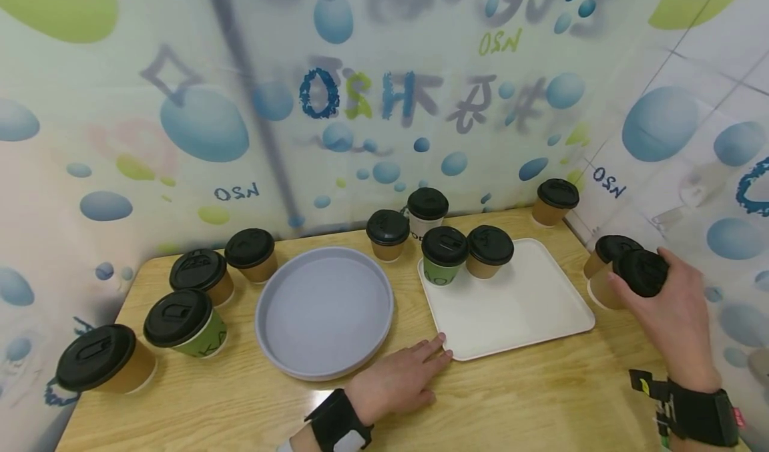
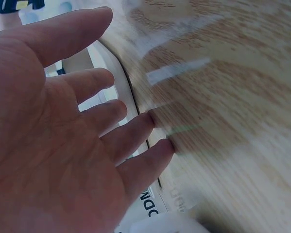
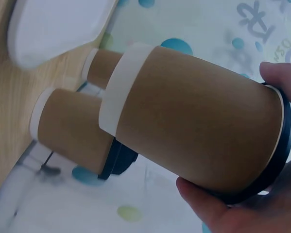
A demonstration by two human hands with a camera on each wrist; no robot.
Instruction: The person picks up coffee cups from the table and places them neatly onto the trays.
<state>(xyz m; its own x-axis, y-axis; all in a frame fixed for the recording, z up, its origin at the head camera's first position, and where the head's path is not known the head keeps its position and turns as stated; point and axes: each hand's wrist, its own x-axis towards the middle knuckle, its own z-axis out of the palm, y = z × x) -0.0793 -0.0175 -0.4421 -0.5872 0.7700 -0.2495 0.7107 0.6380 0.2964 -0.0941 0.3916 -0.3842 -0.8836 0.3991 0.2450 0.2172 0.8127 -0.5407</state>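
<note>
My right hand [image 1: 675, 305] grips a brown paper cup [image 3: 194, 121] by its black lid [image 1: 641, 272], near the table's right edge. In the right wrist view the cup is tilted and its white base seems clear of the tabletop. Just behind it stands another brown lidded cup [image 3: 72, 128]. My left hand [image 1: 399, 380] lies with fingers extended, fingertips at the near left corner of the white tray [image 1: 529, 312]. Its palm [image 2: 58, 145] shows in the left wrist view, holding nothing. A green lidded cup [image 1: 443, 272] and a brown lidded cup [image 1: 483, 267] stand on the tray's far left part.
A round grey plate [image 1: 324, 315] lies left of the tray. Several lidded cups, including a green one [image 1: 204, 335], stand at the table's left side. A brown cup [image 1: 387, 248] and a white cup [image 1: 423, 226] stand behind the tray, another brown cup [image 1: 548, 213] in the far right corner.
</note>
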